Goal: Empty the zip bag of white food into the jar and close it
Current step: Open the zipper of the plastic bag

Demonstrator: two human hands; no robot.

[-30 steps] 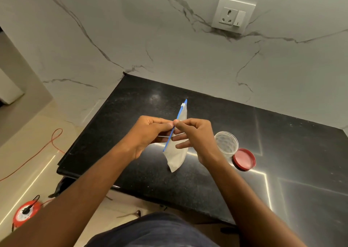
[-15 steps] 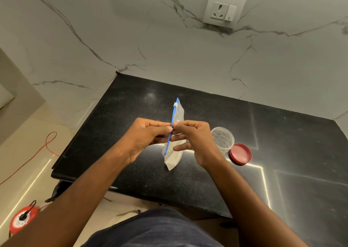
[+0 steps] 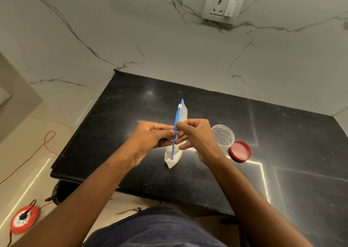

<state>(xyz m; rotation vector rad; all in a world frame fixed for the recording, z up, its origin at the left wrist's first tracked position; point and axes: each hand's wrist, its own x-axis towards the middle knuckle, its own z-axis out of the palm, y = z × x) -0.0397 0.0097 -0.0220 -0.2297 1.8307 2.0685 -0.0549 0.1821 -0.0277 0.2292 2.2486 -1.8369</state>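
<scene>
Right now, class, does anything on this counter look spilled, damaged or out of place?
Nothing stands out. Both hands, left hand and right hand, pinch the zip bag at its blue strip. The open jar stands upright beside its red lid on a clean black counter.

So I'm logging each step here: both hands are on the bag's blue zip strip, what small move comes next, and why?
Probably pull the two sides of the blue zip strip apart. The left hand and right hand pinch it from opposite sides, the zip bag looks unopened, and the clear jar stands open with the red lid beside it, ready for pouring.
</scene>
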